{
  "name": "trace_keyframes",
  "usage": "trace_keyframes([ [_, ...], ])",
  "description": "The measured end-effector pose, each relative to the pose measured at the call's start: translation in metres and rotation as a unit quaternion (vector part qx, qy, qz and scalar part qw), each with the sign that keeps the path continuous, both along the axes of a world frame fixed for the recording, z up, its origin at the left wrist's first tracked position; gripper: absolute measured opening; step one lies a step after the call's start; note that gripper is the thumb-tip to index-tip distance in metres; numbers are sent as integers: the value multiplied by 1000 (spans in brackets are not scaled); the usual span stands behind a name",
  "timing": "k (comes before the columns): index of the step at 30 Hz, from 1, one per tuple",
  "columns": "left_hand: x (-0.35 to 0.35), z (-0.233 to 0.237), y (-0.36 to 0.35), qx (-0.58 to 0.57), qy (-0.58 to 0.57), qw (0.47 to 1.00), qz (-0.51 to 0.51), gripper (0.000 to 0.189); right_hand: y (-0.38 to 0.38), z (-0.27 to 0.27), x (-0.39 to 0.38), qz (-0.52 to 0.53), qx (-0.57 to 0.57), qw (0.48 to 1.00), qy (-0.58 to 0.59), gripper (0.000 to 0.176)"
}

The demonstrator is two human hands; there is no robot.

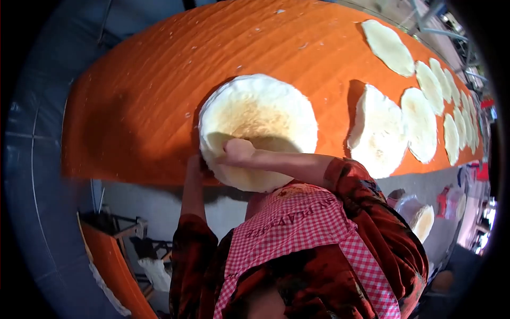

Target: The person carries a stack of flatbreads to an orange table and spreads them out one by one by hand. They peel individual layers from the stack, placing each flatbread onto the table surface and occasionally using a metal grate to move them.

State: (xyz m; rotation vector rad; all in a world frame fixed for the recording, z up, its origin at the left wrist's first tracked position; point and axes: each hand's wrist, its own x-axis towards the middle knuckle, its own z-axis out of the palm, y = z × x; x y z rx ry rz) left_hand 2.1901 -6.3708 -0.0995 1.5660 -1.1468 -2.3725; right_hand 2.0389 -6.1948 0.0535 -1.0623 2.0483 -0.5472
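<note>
A large round white piece (260, 101), thick and puffy at its rim and browned toward the middle, sits on the orange-covered table (143, 106) in front of me. My right hand (239, 151) is closed over its lower left part; what the fingers pinch, if anything, I cannot tell. At the lower left edge of the piece, my left hand (202, 164) is close against the rim, its fingers hidden beside or under it. Shadow from my arm falls across the lower half of the piece.
To the right lies a flatter white piece (378, 130) with brown specks. Several thin pale ovals (389, 48) continue toward the far right end. Below the table stand a wrapped bundle (414, 212) and, at lower left, another orange surface (111, 266) beside a dark metal frame.
</note>
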Motion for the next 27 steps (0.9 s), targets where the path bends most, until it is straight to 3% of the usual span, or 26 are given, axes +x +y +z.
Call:
trace_keyframes([
  [1,6,-9,-5,1,20,1000,-9,32,-5,-4,13,58,0,997,43,54],
  [4,8,-9,-3,-4,37,999,-8,31,-28,-6,20,153,4,986,71,58],
  [8,8,-13,-1,18,7,1000,25,32,-52,-40,37,132,74,975,165,43],
  [11,8,-5,1,-1,23,1000,12,33,-43,-9,21,103,90,984,110,43],
  [14,7,3,1,9,-4,1000,2,31,-47,-26,29,41,102,987,117,42],
  [17,11,-8,-4,-12,41,999,-13,29,-49,9,43,106,107,980,127,41],
  [20,8,9,1,-15,6,1000,-21,29,-58,-28,49,87,83,971,205,43],
  [22,8,5,1,-2,18,1000,-3,29,-74,-37,45,95,185,951,228,39],
  [24,9,4,0,-1,35,999,-2,29,-65,-42,42,41,81,966,243,36],
  [27,18,-5,3,-5,95,995,-23,28,-52,-41,44,37,11,979,201,28],
])
